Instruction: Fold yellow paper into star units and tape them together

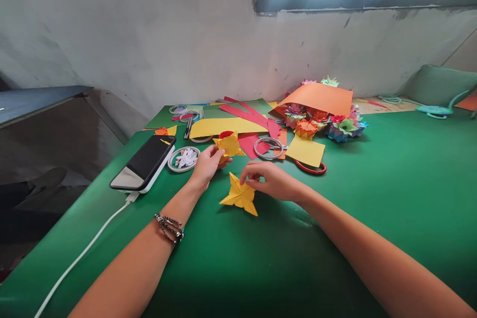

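My left hand pinches a folded yellow paper flower with red showing at its back edge, raised a little over the table. Below and to its right lies a yellow folded paper star with pointed tips, on the green table. My right hand is closed at the star's upper right side, its bent fingers and thumb on the paper. The star's upper right point is covered by those fingers.
A phone with a white cable lies at left. Nearby are a ring of white scraps, a clear tape roll, red-handled scissors and yellow paper. Paper flowers sit under an orange sheet.
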Demonstrator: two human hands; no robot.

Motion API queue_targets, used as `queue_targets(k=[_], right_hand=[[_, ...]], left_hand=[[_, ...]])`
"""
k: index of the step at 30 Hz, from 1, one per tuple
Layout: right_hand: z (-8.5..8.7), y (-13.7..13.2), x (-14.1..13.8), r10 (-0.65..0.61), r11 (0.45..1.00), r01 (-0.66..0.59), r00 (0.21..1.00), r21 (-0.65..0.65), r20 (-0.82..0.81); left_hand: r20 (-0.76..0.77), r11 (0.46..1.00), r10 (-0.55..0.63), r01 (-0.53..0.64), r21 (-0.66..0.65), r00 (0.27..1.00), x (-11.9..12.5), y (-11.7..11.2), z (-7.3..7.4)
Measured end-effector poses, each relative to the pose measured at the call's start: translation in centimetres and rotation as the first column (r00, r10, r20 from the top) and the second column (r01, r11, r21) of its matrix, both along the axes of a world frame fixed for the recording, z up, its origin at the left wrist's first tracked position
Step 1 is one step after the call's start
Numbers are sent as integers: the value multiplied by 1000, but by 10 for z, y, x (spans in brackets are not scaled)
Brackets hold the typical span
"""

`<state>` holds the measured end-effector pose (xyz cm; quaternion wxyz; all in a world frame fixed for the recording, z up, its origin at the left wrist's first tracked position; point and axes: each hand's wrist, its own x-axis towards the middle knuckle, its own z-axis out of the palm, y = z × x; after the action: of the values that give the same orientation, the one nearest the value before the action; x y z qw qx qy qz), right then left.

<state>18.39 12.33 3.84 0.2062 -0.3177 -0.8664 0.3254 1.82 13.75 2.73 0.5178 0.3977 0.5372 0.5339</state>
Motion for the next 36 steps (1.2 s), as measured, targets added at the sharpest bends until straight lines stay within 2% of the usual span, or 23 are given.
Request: queue_targets(k=[5, 7, 9, 11, 13, 15, 17, 23, 26, 29, 31, 33, 36], right_hand=[[2, 8, 6, -200, 955, 137, 952, -264, -231], [3, 10, 8, -257, 926, 169, 938, -337, -234], [5, 10, 10, -232, 926, 163, 958, -339, -171], [6, 9, 12, -140, 955, 116, 987, -273, -73], [7, 6, 13, 0, 980, 8, 999, -197, 44], [8, 4, 13, 123, 984, -102, 982, -143, 144], [7, 1, 12, 172, 983, -156, 964, -95, 203], [-3, 2, 1, 87, 992, -100, 983, 78, 159], [-9, 3, -1, 43, 979, -75, 984, 187, 171], [-6, 3, 1, 4, 959, -52, 985, 277, 171], [0, 3, 3, -47, 957, 24, 996, 290, 73], [7, 5, 7, -135, 966, 154, 985, 207, -103], [11, 10, 9, -320, 947, 304, 876, -102, -361]], left_hand=[[15, 999, -33, 33, -5, 999, 3, -2, 0], [23, 999, -41, 41, -10, 999, 4, -3, 1], [31, 999, -37, 37, -13, 999, 6, -3, 2], [39, 1000, -26, 26, -14, 999, 7, -3, 2], [51, 1000, -20, 21, -14, 999, 8, -3, 3], [67, 1000, -28, 28, -12, 997, 8, -3, 3], [88, 999, -41, 42, -9, 995, 8, -3, 2], [162, 999, -40, 42, -7, 986, 8, 0, 1], [203, 999, -28, 33, -18, 979, 6, 2, 0], [242, 999, -13, 21, -30, 970, 4, 3, 1], [261, 999, -3, 13, -35, 965, 3, 3, 1], [270, 999, 2, 9, -39, 963, 3, 3, 2], [269, 999, -8, 22, -48, 963, 6, 0, 4]])
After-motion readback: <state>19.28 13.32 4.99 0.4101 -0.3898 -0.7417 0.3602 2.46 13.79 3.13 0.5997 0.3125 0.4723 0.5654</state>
